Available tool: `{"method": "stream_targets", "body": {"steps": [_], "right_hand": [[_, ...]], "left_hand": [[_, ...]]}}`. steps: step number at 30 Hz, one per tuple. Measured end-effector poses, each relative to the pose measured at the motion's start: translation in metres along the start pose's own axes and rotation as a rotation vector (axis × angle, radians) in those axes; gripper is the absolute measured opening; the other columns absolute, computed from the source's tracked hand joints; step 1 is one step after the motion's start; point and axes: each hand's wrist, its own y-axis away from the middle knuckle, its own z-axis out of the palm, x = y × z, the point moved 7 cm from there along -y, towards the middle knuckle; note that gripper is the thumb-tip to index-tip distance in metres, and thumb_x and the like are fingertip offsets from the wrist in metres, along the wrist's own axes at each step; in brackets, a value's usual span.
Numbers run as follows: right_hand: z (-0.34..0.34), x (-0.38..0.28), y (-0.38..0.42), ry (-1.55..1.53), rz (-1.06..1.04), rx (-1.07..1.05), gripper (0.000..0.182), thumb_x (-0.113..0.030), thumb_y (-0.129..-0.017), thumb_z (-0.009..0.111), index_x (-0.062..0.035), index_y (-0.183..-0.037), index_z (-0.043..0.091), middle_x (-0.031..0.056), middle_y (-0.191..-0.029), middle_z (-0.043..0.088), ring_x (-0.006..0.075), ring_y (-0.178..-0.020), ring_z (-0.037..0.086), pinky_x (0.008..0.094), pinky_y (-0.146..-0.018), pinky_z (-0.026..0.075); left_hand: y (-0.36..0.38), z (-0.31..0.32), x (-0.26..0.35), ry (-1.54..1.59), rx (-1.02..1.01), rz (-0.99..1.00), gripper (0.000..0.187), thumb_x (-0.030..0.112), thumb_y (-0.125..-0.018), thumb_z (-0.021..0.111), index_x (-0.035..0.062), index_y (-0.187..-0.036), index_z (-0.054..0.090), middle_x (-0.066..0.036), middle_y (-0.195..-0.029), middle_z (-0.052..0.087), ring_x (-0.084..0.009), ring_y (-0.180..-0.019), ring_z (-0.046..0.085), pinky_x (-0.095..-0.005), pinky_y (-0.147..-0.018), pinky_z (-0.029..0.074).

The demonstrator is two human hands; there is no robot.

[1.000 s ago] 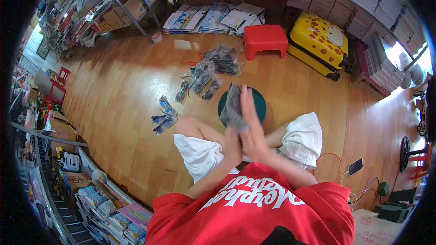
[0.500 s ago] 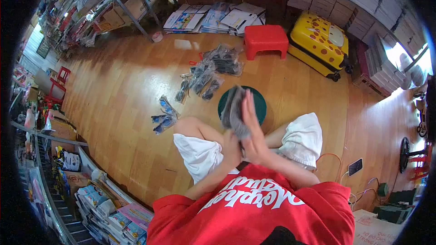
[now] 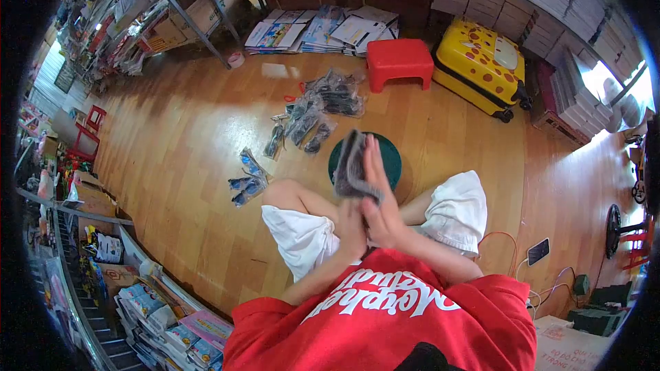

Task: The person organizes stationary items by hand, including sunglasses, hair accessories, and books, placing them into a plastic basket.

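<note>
A dark grey cloth-like item (image 3: 352,168) is held up in front of my body, above a round green object (image 3: 390,158) on the floor. My left hand (image 3: 353,227) is closed round its lower end. Flat against the item's right side, my right hand (image 3: 378,182) has its fingers stretched out and pointing away from me. Several plastic-wrapped sunglasses (image 3: 306,120) lie on the floor beyond, and a few blue-lensed ones (image 3: 247,178) lie to the left, near my knee.
A red stool (image 3: 400,62) and a yellow spotted suitcase (image 3: 481,69) stand at the back. Booklets (image 3: 320,31) lie on the floor by the shelves. To the right are a phone (image 3: 538,252) with cables and a cardboard box (image 3: 570,343). Shelves with goods line the left.
The grey item looks sharper and its lower end now bends to the right. My hands have shifted only slightly; the view has moved a little.
</note>
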Motion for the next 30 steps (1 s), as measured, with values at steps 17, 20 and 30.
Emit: {"method": "stream_targets", "body": {"steps": [17,20,30], "right_hand": [[-0.146,0.201,0.129,0.176,0.614,0.03,0.039,-0.022,-0.088,0.042,0.0019,-0.118,0.048,0.0104,-0.122,0.054,0.0253,-0.114,0.049,0.0359,-0.101,0.033],[-0.18,0.235,0.164,0.995,0.438,-0.236,0.039,-0.028,-0.093,0.035,0.0009,-0.116,0.049,0.0154,-0.122,0.052,0.0277,-0.116,0.046,0.0399,-0.103,0.031],[-0.164,0.258,0.185,3.487,-2.053,-2.129,0.046,-0.034,-0.096,0.029,-0.0022,-0.127,0.041,0.0142,-0.13,0.045,0.0301,-0.121,0.041,0.0451,-0.105,0.027]], "left_hand": [[-0.019,-0.115,-0.037,0.254,0.358,-0.217,0.037,0.034,-0.096,0.038,0.0017,-0.104,0.053,-0.011,-0.102,0.061,-0.0163,-0.085,0.061,-0.0268,-0.07,0.05],[-0.022,-0.121,-0.076,0.435,0.265,-0.382,0.039,0.039,-0.094,0.04,0.0027,-0.101,0.053,-0.013,-0.098,0.06,-0.0201,-0.086,0.061,-0.0297,-0.071,0.051],[-0.039,-0.077,-0.122,0.124,0.111,-0.414,0.041,0.012,-0.082,0.062,-0.0018,-0.116,0.045,-0.014,-0.1,0.058,-0.0241,-0.091,0.06,-0.0349,-0.076,0.051]]}}
